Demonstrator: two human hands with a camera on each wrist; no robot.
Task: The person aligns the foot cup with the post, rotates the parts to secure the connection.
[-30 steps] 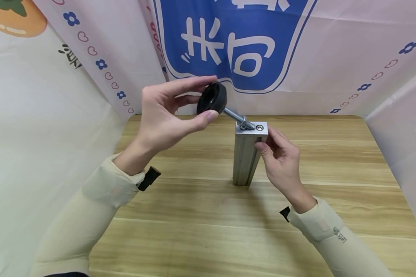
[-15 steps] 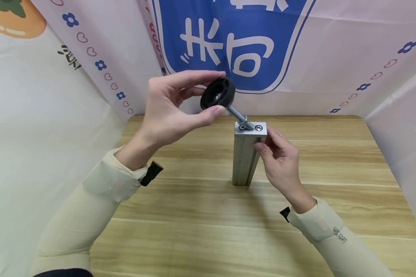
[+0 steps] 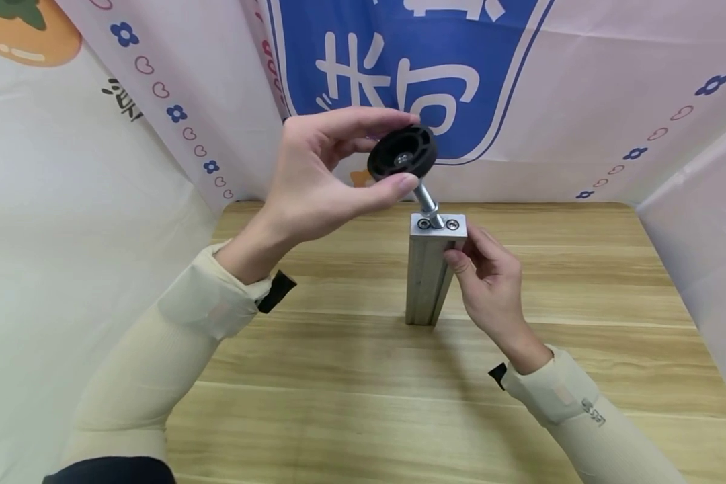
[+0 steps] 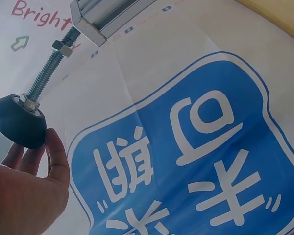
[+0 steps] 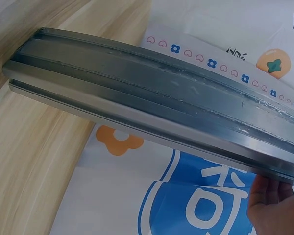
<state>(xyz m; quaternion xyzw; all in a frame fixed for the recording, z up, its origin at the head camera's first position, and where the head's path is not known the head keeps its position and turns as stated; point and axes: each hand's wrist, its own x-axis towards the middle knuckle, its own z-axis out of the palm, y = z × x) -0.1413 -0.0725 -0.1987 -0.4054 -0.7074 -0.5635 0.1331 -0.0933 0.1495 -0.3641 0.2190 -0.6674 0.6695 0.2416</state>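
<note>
My left hand grips the round black base of a leveling foot between thumb and fingers, its hollow underside facing up toward me. In the left wrist view the foot's threaded rod carries a hex nut near its end. That rod end meets the end plate of an aluminum profile, between two screws, with the rod leaning. The profile stands upright on the table. Near its top, my right hand holds the right side of the profile with thumb and fingers.
Below lies a wood-grain table. Printed white cloth walls enclose it at the back and both sides, with a large blue sign print behind the hands. Black straps sit at the sleeve cuffs.
The left hand has moved right and up with the leveling foot, so the rod leans less and stands closer to upright. The right hand and the profile have stayed in place.
</note>
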